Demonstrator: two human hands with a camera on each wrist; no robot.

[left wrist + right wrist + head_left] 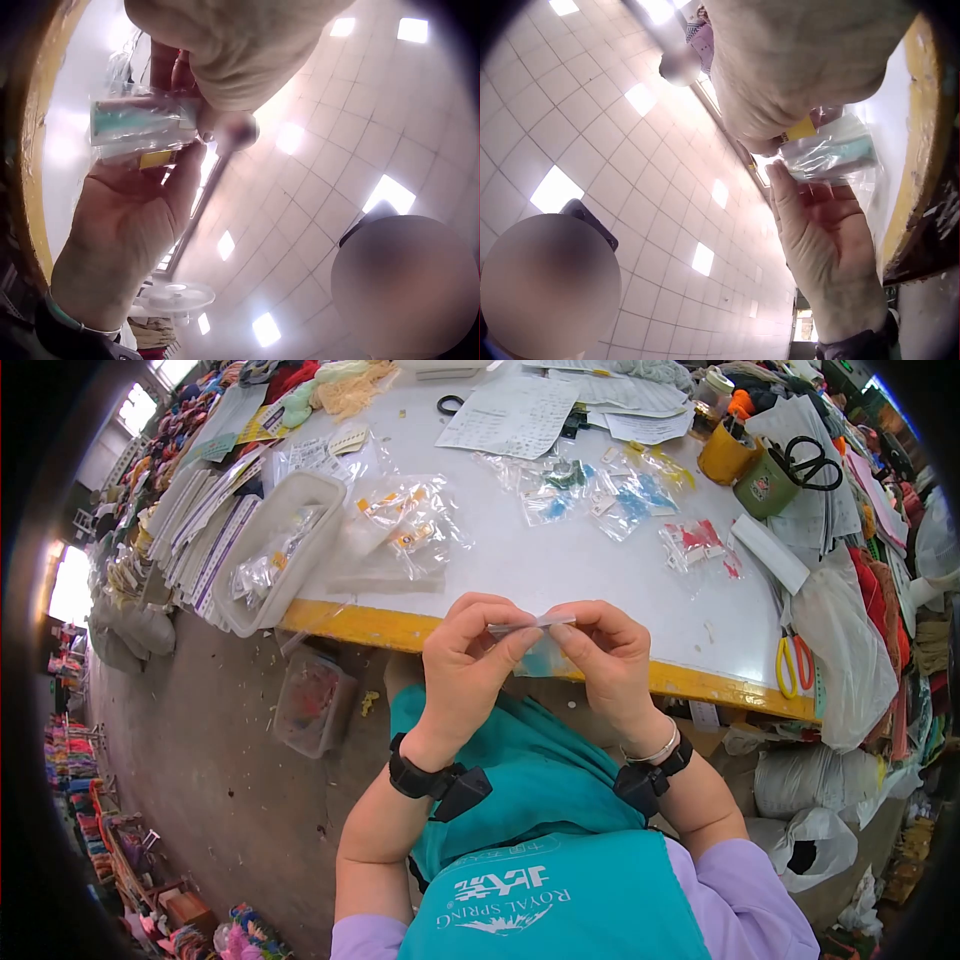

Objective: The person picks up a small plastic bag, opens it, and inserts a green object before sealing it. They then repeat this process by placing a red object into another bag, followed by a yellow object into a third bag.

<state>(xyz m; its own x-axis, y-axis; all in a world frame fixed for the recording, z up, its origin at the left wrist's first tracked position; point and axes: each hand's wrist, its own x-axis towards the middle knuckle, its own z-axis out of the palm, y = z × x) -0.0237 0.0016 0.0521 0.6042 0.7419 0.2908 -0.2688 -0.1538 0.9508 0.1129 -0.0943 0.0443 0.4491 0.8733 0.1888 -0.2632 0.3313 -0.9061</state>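
Both hands meet at the table's front edge, pinching the top strip of a small clear plastic bag (540, 656) between thumbs and fingers. The left hand (474, 656) has the bag's left end, the right hand (606, 660) its right end. Teal or light-blue contents show through the plastic of the bag (139, 124) in the left wrist view, with a yellow piece (156, 159) beside it. In the right wrist view the bag (832, 156) hangs between the hands. The fingers partly cover its top edge.
On the white table (500, 560) lie bags with orange pieces (405, 520), bags with blue pieces (630, 500) and a bag with red pieces (700, 545). A white bin (285, 550) stands left; a green cup (766, 485) with black scissors (815, 465) and yellow-red scissors (795, 665) are right.
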